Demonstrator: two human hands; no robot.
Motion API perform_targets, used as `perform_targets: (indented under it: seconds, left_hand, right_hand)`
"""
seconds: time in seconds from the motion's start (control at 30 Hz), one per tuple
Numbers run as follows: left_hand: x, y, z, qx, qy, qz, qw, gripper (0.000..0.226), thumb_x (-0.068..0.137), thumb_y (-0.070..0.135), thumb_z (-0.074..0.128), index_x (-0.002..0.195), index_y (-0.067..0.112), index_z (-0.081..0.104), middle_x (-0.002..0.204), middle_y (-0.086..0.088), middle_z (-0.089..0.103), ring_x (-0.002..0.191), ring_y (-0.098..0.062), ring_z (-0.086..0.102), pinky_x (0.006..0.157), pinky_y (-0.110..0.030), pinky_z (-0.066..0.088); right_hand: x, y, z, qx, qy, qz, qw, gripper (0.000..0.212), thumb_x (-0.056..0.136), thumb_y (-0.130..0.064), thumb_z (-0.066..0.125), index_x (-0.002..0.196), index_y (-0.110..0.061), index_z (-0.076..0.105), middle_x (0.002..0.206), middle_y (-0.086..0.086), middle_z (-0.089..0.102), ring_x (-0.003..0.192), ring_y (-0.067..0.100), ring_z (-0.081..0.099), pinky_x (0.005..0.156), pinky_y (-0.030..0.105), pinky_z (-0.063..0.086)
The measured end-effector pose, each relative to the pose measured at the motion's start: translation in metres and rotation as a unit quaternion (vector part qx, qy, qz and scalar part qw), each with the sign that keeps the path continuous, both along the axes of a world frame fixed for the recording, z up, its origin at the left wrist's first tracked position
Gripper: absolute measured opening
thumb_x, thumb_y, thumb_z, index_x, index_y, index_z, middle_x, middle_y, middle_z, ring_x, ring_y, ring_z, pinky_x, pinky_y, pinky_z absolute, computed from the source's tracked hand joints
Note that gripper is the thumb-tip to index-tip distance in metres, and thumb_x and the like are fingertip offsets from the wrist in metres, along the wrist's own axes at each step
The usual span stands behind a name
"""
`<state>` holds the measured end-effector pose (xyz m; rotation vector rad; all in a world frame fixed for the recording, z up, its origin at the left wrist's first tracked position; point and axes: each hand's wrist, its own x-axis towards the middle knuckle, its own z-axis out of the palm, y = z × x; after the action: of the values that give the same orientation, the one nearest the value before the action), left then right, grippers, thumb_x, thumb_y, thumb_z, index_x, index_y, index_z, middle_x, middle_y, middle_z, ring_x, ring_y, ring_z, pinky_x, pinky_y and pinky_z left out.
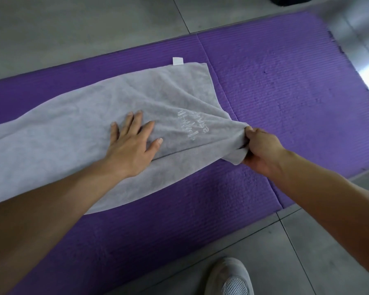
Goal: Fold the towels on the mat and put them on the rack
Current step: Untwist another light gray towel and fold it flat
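A long grey towel (77,128) lies spread along a purple mat (285,86), running off the left edge of view. It has pale embroidered lettering near its right end and a white tag (178,61) at its far corner. My left hand (132,143) presses flat on the towel's middle with fingers spread. My right hand (260,150) grips the towel's near right corner, bunched in its fingers and lifted slightly off the mat. No rack is in view.
The mat lies on a grey tiled floor (94,24). A white mesh shoe (230,277) stands on the floor just in front of the mat. A dark object (290,0) sits at the top edge beyond the mat.
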<state>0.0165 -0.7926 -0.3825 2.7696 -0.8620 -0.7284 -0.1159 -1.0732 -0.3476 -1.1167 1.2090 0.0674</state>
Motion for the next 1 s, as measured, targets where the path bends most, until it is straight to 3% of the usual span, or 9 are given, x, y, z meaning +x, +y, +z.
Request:
perform_targets:
  seconds: [0.1,0.17,0.23,0.3,0.43,0.53,0.7,0.83,1.0]
  left_hand:
    - [0.002,0.003,0.000,0.007,0.004,-0.012,1.000,0.071,0.098,0.067,0.012,0.160,0.035,0.007,0.168,0.004,-0.020,0.153,-0.016,-0.025,0.123,-0.054,-0.010]
    - [0.003,0.005,-0.001,0.009,-0.004,-0.016,1.000,0.071,0.097,0.067,0.012,0.161,0.035,0.007,0.168,0.004,-0.020,0.153,-0.016,-0.025,0.124,-0.054,-0.010]
    - [0.002,0.006,-0.002,0.011,-0.013,-0.017,1.000,0.069,0.099,0.065,0.018,0.160,0.034,0.008,0.168,0.003,-0.019,0.153,-0.018,-0.023,0.123,-0.055,-0.009]
    - [0.002,0.006,-0.003,0.018,-0.027,-0.011,0.999,0.069,0.100,0.064,0.024,0.159,0.034,0.008,0.169,0.001,-0.017,0.154,-0.021,-0.021,0.122,-0.058,-0.008]
    - [0.007,0.009,-0.005,0.029,-0.036,0.046,0.998,0.075,0.098,0.067,0.031,0.159,0.035,0.001,0.168,-0.002,-0.017,0.154,-0.026,-0.021,0.119,-0.065,-0.008]
    - [0.014,0.012,-0.005,0.032,-0.041,0.087,0.995,0.076,0.098,0.067,0.031,0.160,0.034,0.001,0.168,-0.003,-0.016,0.154,-0.027,-0.019,0.119,-0.066,-0.008]
    - [0.031,0.021,-0.007,0.046,-0.069,0.134,0.988,0.077,0.097,0.068,0.027,0.160,0.032,0.001,0.168,-0.008,-0.016,0.154,-0.032,-0.018,0.119,-0.067,-0.006]
    - [0.054,0.031,-0.012,0.064,-0.070,0.193,0.977,0.074,0.097,0.068,0.024,0.159,0.036,0.001,0.168,-0.009,-0.016,0.154,-0.033,-0.017,0.117,-0.070,-0.005]
    - [0.063,0.034,-0.019,0.074,-0.075,0.192,0.976,0.077,0.095,0.071,0.020,0.159,0.039,-0.008,0.167,-0.007,-0.023,0.152,-0.032,-0.025,0.116,-0.071,-0.008]
  right_hand:
    - [-0.004,0.004,-0.007,-0.080,0.032,0.019,0.996,0.024,0.107,-0.026,0.045,0.103,-0.011,0.063,0.097,0.008,0.072,0.082,0.022,0.071,0.067,0.037,0.060]
    - [-0.016,-0.002,-0.010,-0.221,0.067,0.143,0.962,0.027,0.105,-0.034,0.047,0.092,-0.014,0.060,0.086,0.002,0.066,0.077,0.020,0.063,0.064,0.032,0.054]
    - [-0.030,-0.012,-0.012,-0.389,0.105,0.338,0.851,0.032,0.103,-0.043,0.047,0.088,-0.016,0.057,0.077,-0.001,0.063,0.072,0.020,0.060,0.059,0.030,0.046]
    - [-0.039,-0.017,-0.010,-0.452,0.141,0.432,0.768,0.034,0.100,-0.053,0.046,0.090,-0.021,0.051,0.075,-0.005,0.061,0.069,0.019,0.058,0.059,0.034,0.045]
    - [-0.037,-0.014,-0.008,-0.509,0.157,0.406,0.742,0.035,0.094,-0.061,0.049,0.103,-0.026,0.051,0.099,-0.004,0.055,0.090,0.021,0.055,0.069,0.036,0.044]
    - [-0.021,-0.010,-0.011,-0.555,0.049,0.403,0.726,0.043,0.093,-0.052,0.046,0.116,-0.019,0.061,0.119,0.003,0.058,0.114,0.028,0.050,0.088,0.041,0.046]
    - [0.054,0.002,-0.030,-0.575,-0.109,0.478,0.655,0.042,0.094,-0.038,0.050,0.121,-0.011,0.066,0.127,0.011,0.063,0.125,0.039,0.052,0.112,0.045,0.035]
    - [0.121,0.020,-0.039,-0.538,-0.058,0.515,0.665,0.061,0.091,-0.051,0.030,0.135,-0.018,0.055,0.144,0.007,0.048,0.143,0.038,0.032,0.116,0.055,0.031]
    - [0.160,0.021,-0.049,-0.560,0.021,0.562,0.608,0.065,0.102,-0.055,0.023,0.159,-0.025,0.021,0.168,0.009,0.009,0.155,0.036,0.002,0.126,0.051,0.003]
